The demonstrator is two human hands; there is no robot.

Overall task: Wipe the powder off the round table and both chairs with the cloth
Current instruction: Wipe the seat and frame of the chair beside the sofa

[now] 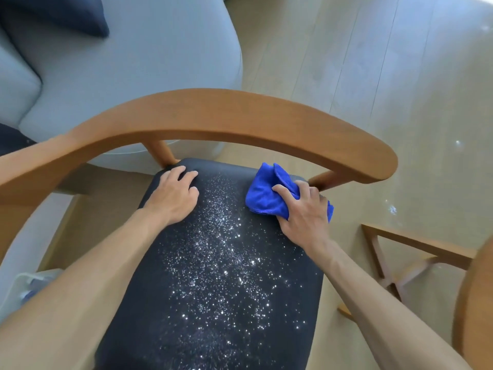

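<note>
At far left sits a grey fabric sofa (120,62) with a dark cushion (66,14) on it. Your left hand (174,194) lies flat on the back left corner of the chair (213,116), fingers relaxed and spread on the dark, smooth seat (149,303), holding nothing. The chair's backrest is a curved band of pale brown wood arching over the seat. White powder (221,260) is scattered in fine specks down the middle of the seat, from the back edge toward you. Your right hand (304,209) grips the bunched blue cloth (266,193), soft and fuzzy, pressing it onto the back right corner of the seat. At the right edge the rounded wooden rim of the counter (474,303) shows above its crossed legs, on a pale plank floor (373,62).
</note>
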